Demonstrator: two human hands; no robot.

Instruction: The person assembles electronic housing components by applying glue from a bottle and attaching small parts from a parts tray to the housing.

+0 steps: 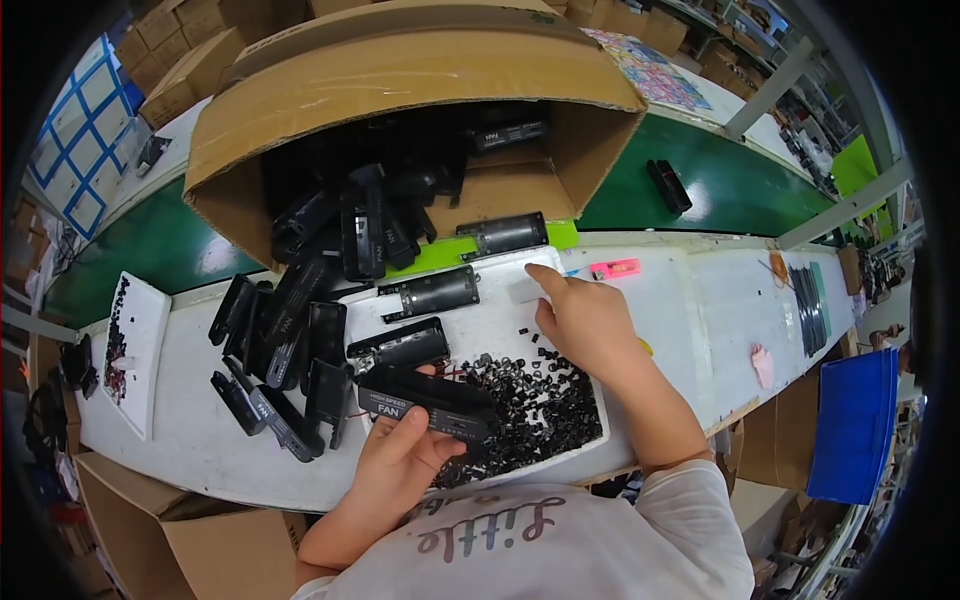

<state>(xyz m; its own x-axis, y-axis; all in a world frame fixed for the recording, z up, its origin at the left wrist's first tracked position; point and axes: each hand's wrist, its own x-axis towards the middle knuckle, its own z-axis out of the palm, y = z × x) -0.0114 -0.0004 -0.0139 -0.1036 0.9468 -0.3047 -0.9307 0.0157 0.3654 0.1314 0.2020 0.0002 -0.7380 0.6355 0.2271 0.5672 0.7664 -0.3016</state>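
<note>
My left hand (398, 465) is closed around a long black plastic casing (432, 408), tilted over the lower part of a white foam tray (497, 318). A printed strip runs along the casing's near side. Over the tray's upper right side is my right hand (590, 322), its index finger stretched out and its thumb apart; I see nothing between them. Small black plastic parts (535, 415) are heaped in the tray below that hand. An open casing half (400, 345) lies just beyond the held one, and another casing half (432, 292) lies farther up.
A large cardboard box (430, 75) lies on its side, with black casings (365, 225) spilling out to the left. A pink item (615, 268) is right of the tray. A narrow white tray (150, 335) stands far left, a blue bin (852, 425) at right.
</note>
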